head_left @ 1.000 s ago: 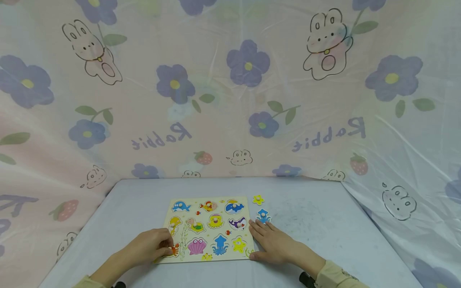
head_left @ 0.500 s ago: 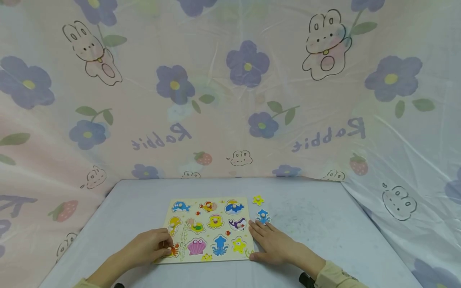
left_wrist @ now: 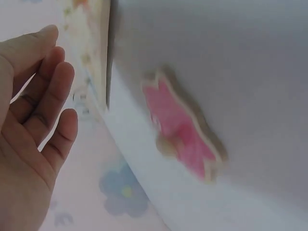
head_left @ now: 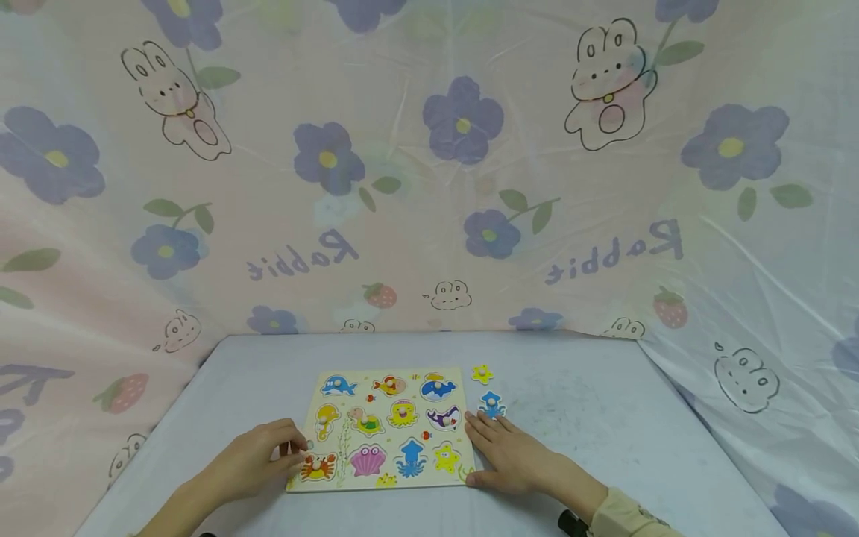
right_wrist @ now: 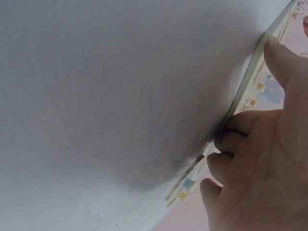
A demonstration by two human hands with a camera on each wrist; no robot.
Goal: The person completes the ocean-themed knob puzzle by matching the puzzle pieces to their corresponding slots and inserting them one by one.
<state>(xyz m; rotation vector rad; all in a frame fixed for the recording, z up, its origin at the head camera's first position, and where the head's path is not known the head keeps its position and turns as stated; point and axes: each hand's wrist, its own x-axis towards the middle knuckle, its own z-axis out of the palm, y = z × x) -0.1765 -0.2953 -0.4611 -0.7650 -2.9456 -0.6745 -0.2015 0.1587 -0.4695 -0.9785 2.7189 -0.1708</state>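
Note:
A wooden sea-animal puzzle board [head_left: 396,479] lies flat on the table. At its front left corner, an orange crab piece [head_left: 318,468] sits in its place. My left hand [head_left: 258,456] is just left of the crab, fingers loosely bent and holding nothing. In the left wrist view, a pink knobbed puzzle piece [left_wrist: 180,125] lies on the table; the head view does not show it. My right hand [head_left: 510,455] rests flat, fingers touching the board's right edge. Beyond its fingertips lies a blue squid piece [head_left: 492,403], partly covered by them.
A yellow starfish piece [head_left: 482,374] lies behind the squid piece. Several knobbed pieces, such as the turtle [head_left: 365,422] and the octopus [head_left: 403,412], sit in the board. A patterned curtain [head_left: 429,186] hangs at the back and sides of the white table [head_left: 584,373].
My left hand has let go of the crab piece and moved a little left, so the whole crab now shows. My right hand has stayed at the board's edge.

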